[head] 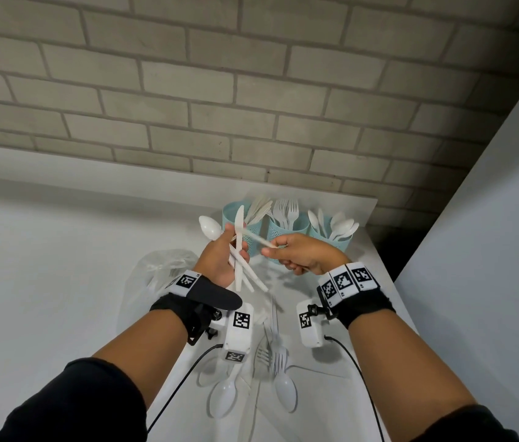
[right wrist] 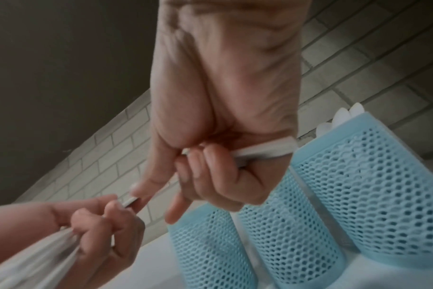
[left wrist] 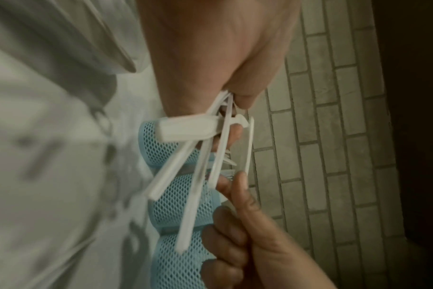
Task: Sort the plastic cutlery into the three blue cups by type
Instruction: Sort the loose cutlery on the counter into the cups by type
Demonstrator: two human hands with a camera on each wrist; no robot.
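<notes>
My left hand (head: 231, 250) grips a fan of white plastic cutlery (head: 241, 266), with a spoon bowl (head: 209, 230) and a knife blade (head: 239, 218) sticking up. My right hand (head: 275, 247) pinches the end of one white handle (head: 261, 240) that runs out of that bundle; which type it is cannot be told. In the right wrist view its curled fingers (right wrist: 205, 162) also hold another white handle (right wrist: 262, 150). Behind the hands stand three blue mesh cups: the left cup (head: 232, 215) holds knives, the middle cup (head: 283, 240) forks, the right cup (head: 336, 242) spoons.
Loose forks (head: 272, 355) and two spoons (head: 223, 398) (head: 285, 390) lie on the white table (head: 331, 393) below my wrists. A clear plastic bag (head: 159, 266) sits at the left. The brick wall (head: 251, 106) rises close behind the cups, and the table's edge runs along the right.
</notes>
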